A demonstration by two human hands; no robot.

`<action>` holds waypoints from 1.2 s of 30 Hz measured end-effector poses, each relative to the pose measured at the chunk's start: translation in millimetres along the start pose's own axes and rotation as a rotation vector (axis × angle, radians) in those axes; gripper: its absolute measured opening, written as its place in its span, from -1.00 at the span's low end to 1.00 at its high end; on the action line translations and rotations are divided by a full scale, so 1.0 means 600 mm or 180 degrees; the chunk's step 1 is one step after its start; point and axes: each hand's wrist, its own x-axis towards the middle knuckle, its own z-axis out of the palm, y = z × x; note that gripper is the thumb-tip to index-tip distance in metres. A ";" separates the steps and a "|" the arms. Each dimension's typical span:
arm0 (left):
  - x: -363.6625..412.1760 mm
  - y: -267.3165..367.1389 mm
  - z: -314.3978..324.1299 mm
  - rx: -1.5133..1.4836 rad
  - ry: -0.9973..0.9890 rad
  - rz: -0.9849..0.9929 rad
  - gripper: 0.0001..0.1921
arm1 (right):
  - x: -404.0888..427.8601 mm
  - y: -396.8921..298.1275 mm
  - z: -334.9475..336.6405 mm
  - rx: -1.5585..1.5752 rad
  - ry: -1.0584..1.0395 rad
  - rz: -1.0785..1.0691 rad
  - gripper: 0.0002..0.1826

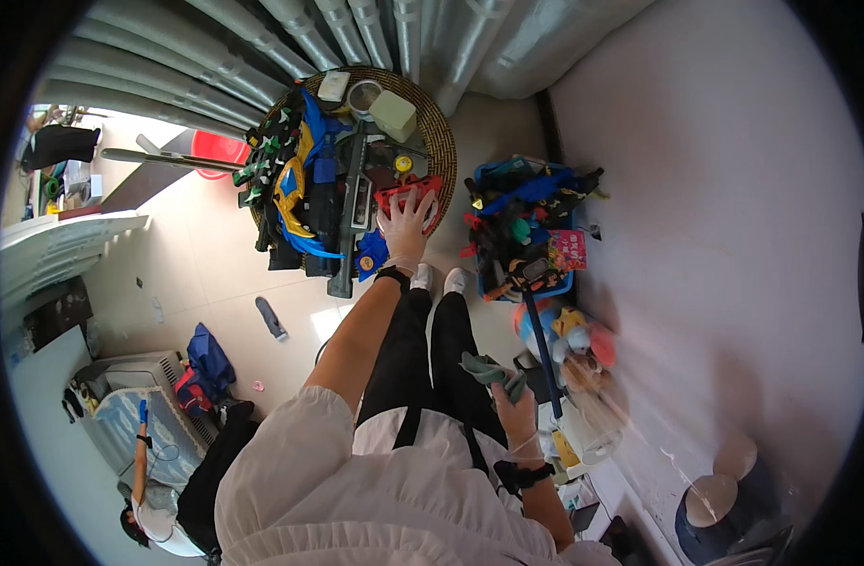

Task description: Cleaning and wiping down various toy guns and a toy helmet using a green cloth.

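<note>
My gloved left hand (405,230) reaches onto a round glass table with a woven rim (442,138). Its spread fingers grip a red plastic toy (403,192) near the table's right edge. Low over my right side, my gloved right hand (518,414) holds a crumpled grey-green cloth (494,373). Left of the red toy lies a long dark grey toy gun (352,212). Beside that is a gold and blue toy bow (294,184). A blue toy piece (372,253) sits below my left hand, and a yellow round object (403,163) lies above it.
A blue bin (485,286) heaped with toys stands right of the table, by the wall. Plush toys (580,339) lie below it. A pale green box (393,115) rests on the table. A grey slipper (270,318) is on the floor. Another person (164,523) works at lower left.
</note>
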 end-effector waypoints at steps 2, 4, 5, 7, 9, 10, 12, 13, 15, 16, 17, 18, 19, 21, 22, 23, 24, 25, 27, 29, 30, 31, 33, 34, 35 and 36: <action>0.009 -0.004 0.011 0.0064 0.0067 0.0080 -0.18 | 0.008 0.016 -0.005 0.0071 -0.0017 0.0061 -0.75; 0.018 -0.001 0.015 0.0117 0.0134 0.0168 -0.18 | 0.017 0.028 -0.010 0.0137 -0.0023 0.0124 -0.75; 0.022 0.005 0.016 0.0078 0.0086 0.0170 -0.18 | 0.021 0.033 -0.014 0.0133 -0.0007 0.0142 -0.74; 0.032 0.005 0.017 0.0070 0.0053 0.0163 -0.17 | 0.032 0.040 -0.022 0.0150 -0.0016 0.0144 -0.74; 0.043 0.006 0.014 0.0198 0.0006 0.0165 -0.12 | 0.043 0.052 -0.033 0.0394 -0.0109 0.0486 -0.74; 0.046 0.008 0.012 0.0211 0.0012 0.0168 -0.12 | 0.049 0.058 -0.037 0.0406 -0.0115 0.0480 -0.74; 0.050 0.009 0.008 0.0292 -0.0260 0.0164 -0.08 | 0.061 0.063 -0.041 0.0356 0.0069 0.0457 -0.74; 0.051 0.009 0.005 0.0312 -0.0261 0.0162 -0.08 | 0.065 0.061 -0.046 0.0372 0.0055 0.0457 -0.74; 0.050 0.006 0.000 0.0382 -0.0359 0.0177 -0.05 | 0.073 0.057 -0.056 0.0290 -0.0097 0.0745 -0.76; 0.050 0.005 -0.002 0.0398 -0.0362 0.0182 -0.05 | 0.077 0.060 -0.059 0.0306 -0.0104 0.0748 -0.76; 0.047 0.002 -0.004 0.0431 -0.0327 0.0274 -0.04 | 0.081 0.064 -0.061 0.0234 -0.0051 0.0566 -0.75; 0.048 0.003 -0.009 0.0451 -0.0299 0.0378 -0.03 | 0.084 0.067 -0.064 0.0159 0.0017 0.0392 -0.74; 0.050 0.002 -0.014 0.0457 -0.0314 0.0391 -0.03 | 0.089 0.070 -0.068 0.0171 0.0023 0.0408 -0.74; 0.053 -0.001 -0.022 0.0532 -0.0722 0.0563 0.00 | 0.099 0.079 -0.075 0.0166 0.0036 0.0092 -0.74; 0.051 -0.006 -0.028 0.0436 -0.0631 0.0711 0.02 | 0.106 0.079 -0.073 0.0143 0.0124 -0.0340 -0.74; 0.051 -0.013 -0.034 0.0424 -0.0769 0.0726 0.00 | 0.111 0.079 -0.077 0.0139 0.0169 -0.0289 -0.74; 0.051 -0.020 -0.046 0.0379 -0.0832 0.0792 -0.03 | 0.115 0.068 -0.082 0.0265 -0.0024 0.0025 -0.75; 0.053 -0.026 -0.052 0.0329 -0.0884 0.0851 -0.05 | 0.122 0.060 -0.086 0.0390 -0.0216 0.0326 -0.76; 0.050 -0.036 -0.053 0.0400 -0.0827 0.0889 -0.09 | 0.133 0.062 -0.089 0.0599 -0.0137 0.0380 -0.75; 0.054 -0.025 -0.060 0.0469 -0.0745 0.1026 -0.16 | 0.143 0.086 -0.096 0.0653 -0.0051 0.1026 -0.73; 0.056 -0.017 -0.064 0.0290 -0.0751 0.0993 -0.17 | 0.150 0.104 -0.096 0.0881 0.0208 0.1000 -0.71; 0.054 -0.012 -0.062 0.0112 -0.0758 0.0948 -0.18 | 0.162 0.118 -0.098 0.0885 0.0233 0.1030 -0.71; 0.029 0.000 -0.053 0.0041 -0.0528 0.0876 -0.18 | 0.196 0.143 -0.106 0.1204 0.0268 0.1001 -0.63; 0.014 0.005 -0.049 -0.0029 -0.0266 0.0786 -0.18 | 0.211 0.154 -0.114 0.0893 0.0303 0.1184 -0.62; -0.001 0.009 -0.046 -0.0028 -0.0289 0.0797 -0.18 | 0.233 0.173 -0.117 0.0902 0.0310 0.1208 -0.62; -0.014 0.018 -0.042 -0.0062 -0.0374 0.0808 -0.20 | 0.258 0.204 -0.119 0.1221 0.0422 0.1119 -0.61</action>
